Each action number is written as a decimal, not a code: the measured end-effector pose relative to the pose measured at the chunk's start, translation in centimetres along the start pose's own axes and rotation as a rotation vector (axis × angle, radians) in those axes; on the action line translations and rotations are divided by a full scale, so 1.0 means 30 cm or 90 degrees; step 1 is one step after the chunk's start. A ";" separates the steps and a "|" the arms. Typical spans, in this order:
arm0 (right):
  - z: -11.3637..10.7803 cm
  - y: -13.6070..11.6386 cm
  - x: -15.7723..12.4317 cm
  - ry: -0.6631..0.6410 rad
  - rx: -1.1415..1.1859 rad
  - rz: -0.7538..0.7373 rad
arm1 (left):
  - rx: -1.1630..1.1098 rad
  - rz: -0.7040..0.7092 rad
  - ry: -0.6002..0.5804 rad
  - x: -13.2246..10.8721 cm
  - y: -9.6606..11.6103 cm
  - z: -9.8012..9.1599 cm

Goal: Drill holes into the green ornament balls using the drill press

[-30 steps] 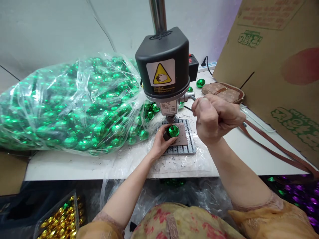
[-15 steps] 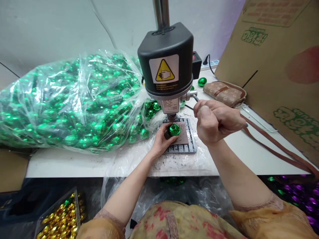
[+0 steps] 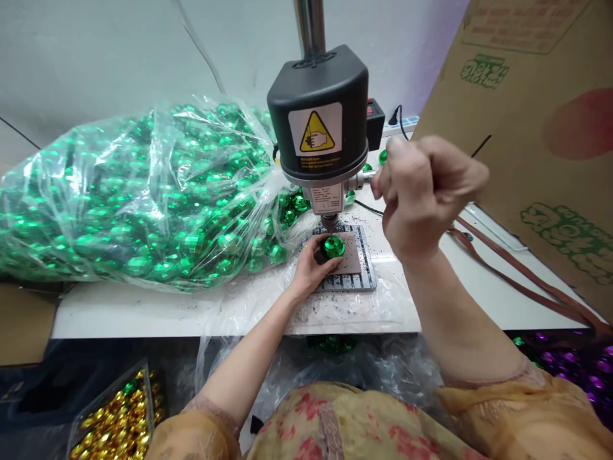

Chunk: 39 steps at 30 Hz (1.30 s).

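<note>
A small drill press (image 3: 318,115) with a black head and a yellow warning label stands in front of me. Under its chuck (image 3: 330,222), a shiny green faceted ball (image 3: 334,246) sits in a dark holder on the brownish pad (image 3: 352,259). My left hand (image 3: 312,265) is closed around the ball and holder, thumb at the front. On the right, my right hand (image 3: 421,191) makes a fist around the press's feed lever (image 3: 368,177), whose grip the fingers hide. The drill bit's tip is too small to make out clearly.
A large clear bag of green balls (image 3: 143,198) fills the table's left side. A cardboard box (image 3: 536,128) leans at right, near brown straps (image 3: 507,255). Dark shavings lie around the slotted base (image 3: 368,275). Below are gold balls (image 3: 115,421) and purple balls (image 3: 575,364).
My right fist has risen and swung with the lever, now covering the patterned pouch. My left hand and the green ball stay under the chuck.
</note>
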State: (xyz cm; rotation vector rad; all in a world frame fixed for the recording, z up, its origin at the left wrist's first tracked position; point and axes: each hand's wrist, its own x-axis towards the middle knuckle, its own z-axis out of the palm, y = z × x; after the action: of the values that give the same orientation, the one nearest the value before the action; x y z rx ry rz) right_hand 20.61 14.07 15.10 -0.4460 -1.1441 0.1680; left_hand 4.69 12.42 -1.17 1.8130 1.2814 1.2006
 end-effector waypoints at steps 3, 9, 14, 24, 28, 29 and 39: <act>0.015 -0.009 0.057 -0.020 -0.002 0.044 | 0.100 0.031 0.094 -0.066 0.038 -0.021; 0.016 -0.016 0.067 -0.034 0.057 0.027 | 0.221 0.393 -0.113 -0.409 0.078 -0.083; 0.019 -0.017 0.062 -0.022 0.020 0.021 | 0.456 0.445 -0.326 -0.609 0.011 -0.107; 0.008 -0.007 0.051 -0.018 0.050 0.020 | 0.405 0.192 0.019 0.037 -0.039 -0.191; 0.009 -0.016 0.046 -0.011 0.063 0.025 | 0.493 0.061 0.028 0.331 -0.094 -0.176; 0.009 -0.017 0.045 -0.013 0.062 0.027 | 0.504 0.043 0.021 0.371 -0.106 -0.167; 0.005 -0.023 0.046 -0.026 0.029 0.015 | 0.433 0.090 0.033 0.331 -0.067 -0.202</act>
State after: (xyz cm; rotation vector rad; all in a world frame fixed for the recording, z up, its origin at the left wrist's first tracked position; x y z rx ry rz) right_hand 20.97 13.98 16.62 -0.4176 -1.1726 0.2235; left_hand -0.43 22.30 2.82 2.3870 1.7617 0.9444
